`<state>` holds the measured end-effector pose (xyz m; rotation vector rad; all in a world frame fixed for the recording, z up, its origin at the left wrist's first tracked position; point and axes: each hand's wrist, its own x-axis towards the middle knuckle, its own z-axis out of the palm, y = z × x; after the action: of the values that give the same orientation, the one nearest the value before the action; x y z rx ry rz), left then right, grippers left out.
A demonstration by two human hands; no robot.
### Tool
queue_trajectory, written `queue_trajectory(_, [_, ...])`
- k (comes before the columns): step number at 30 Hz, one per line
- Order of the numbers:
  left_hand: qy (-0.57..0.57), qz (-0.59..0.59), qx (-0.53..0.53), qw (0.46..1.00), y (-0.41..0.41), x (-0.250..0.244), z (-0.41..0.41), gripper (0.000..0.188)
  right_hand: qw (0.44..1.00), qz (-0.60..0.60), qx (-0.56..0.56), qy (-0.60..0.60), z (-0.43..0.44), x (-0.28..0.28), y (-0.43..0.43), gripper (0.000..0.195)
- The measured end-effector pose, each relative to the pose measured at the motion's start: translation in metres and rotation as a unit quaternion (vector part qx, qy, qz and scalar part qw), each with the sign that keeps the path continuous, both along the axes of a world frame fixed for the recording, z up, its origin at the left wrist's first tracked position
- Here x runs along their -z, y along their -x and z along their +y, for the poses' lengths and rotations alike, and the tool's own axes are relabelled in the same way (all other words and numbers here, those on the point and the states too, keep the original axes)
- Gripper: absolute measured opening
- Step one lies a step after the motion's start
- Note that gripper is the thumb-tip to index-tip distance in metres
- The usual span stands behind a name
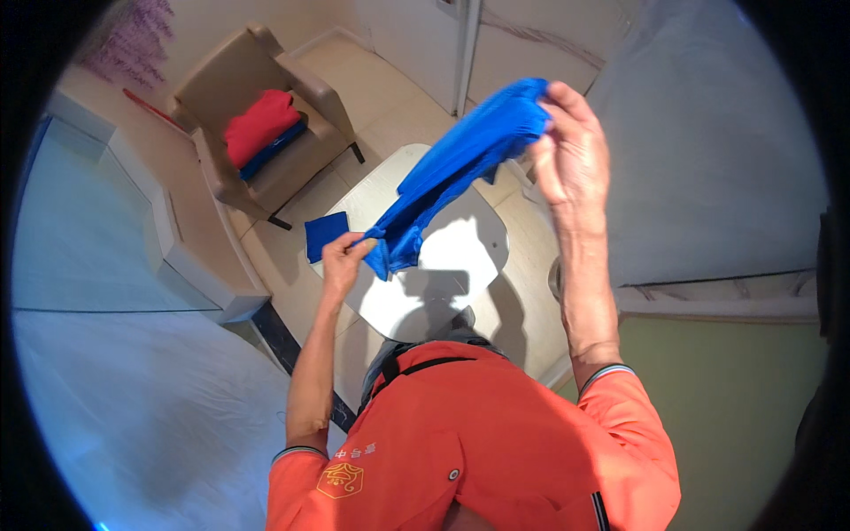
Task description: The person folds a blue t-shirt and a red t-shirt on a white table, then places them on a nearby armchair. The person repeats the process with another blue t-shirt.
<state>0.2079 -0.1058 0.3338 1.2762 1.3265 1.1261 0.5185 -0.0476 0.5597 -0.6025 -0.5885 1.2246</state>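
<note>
A bright blue cloth [458,156], perhaps a towel, is stretched at a slant between my hands, well above the white table [412,292]. My left hand [342,262] pinches its lower end, where a corner hangs down. Up and to the right, my right hand [574,149] grips the other end between thumb and fingers. The cloth sags in loose folds along its length. At the table's left edge lies a flat, square folded blue cloth [325,235], close to my left hand.
A beige armchair [265,119] stands beyond the table, with red cloth [262,126] on top of blue cloth [273,151] on its seat. A low ledge [199,259] runs along the left. Whitish sheeting covers surfaces at both sides. A pale tiled floor [385,73] surrounds the table.
</note>
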Motion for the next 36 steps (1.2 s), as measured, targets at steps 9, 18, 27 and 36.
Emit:
queue_trajectory(9, [-0.124,-0.025,-0.049,0.991,0.098,-0.132,0.048,0.012,0.982,-0.083,0.127,0.115,-0.006,0.045,-0.029,0.016])
queue_trajectory(18, [-0.181,0.025,-0.006,0.983,0.102,-0.191,0.084,0.021,0.968,-0.174,0.110,0.142,-0.008,0.092,-0.028,0.024])
queue_trajectory(27, [-0.168,-0.013,-0.011,0.986,0.097,-0.189,0.087,0.020,0.968,-0.198,0.024,0.152,-0.011,0.096,-0.046,0.024])
queue_trajectory(36, [-0.177,0.092,-0.007,0.980,0.074,-0.215,0.067,0.020,0.829,-0.554,0.003,0.081,-0.021,0.122,-0.054,0.018])
